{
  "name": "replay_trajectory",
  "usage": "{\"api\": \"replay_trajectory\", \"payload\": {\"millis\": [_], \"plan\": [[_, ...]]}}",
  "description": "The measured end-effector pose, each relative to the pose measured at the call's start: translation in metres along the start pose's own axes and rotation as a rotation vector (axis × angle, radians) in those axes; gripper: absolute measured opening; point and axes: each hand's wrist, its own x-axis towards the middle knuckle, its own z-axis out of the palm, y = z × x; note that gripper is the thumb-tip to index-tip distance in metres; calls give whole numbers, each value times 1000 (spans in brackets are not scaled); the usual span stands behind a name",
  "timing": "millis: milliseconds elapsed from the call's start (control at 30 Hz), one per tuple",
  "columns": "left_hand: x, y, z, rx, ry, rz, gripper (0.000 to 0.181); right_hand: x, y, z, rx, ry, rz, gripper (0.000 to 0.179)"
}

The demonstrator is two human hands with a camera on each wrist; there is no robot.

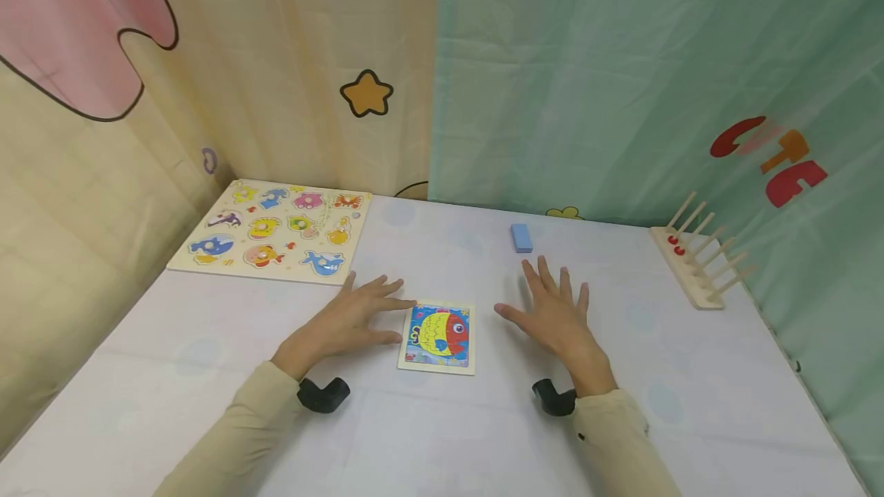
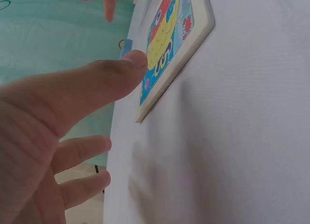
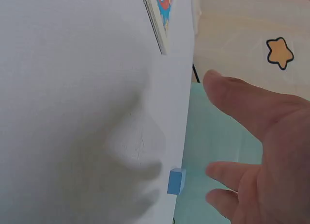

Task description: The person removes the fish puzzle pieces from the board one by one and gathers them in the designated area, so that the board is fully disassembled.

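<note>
A small square fish puzzle [image 1: 437, 337] lies on the white table, its yellow and red fish picture in a pale wooden frame. To its left my left hand [image 1: 352, 318] hovers with fingers spread, thumb and index finger close to the frame's left edge. My right hand [image 1: 558, 313] is apart from the puzzle on its right, fingers spread and holding nothing. Beyond the right fingertips sits a blue block [image 1: 521, 238]. In the left wrist view the thumb [image 2: 114, 76] overlaps the puzzle's corner; contact is unclear. The right wrist view shows the puzzle [image 3: 162, 20] past the right thumb.
A wooden peg puzzle board [image 1: 265, 232] with sea animals lies at the back left. At the right edge stands a wooden rack [image 1: 691, 271] with upright pegs and a few red beads. Printed curtains [image 1: 525, 83] hang behind the table.
</note>
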Motion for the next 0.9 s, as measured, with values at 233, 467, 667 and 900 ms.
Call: {"api": "replay_trajectory", "payload": {"millis": [233,467,667,900], "plan": [[0,3,5,-24,-28,21,55,3,-15,8,16,-2,-58,71],[-1,6,7,-19,-55,34,50,5,-41,19,202,-46,-86,54],[-2,7,6,0,-65,71,45,10,-66,28,290,-103,-248,37],[0,5,8,-2,-77,93,41,20,-85,39,262,-183,-370,37]]}}
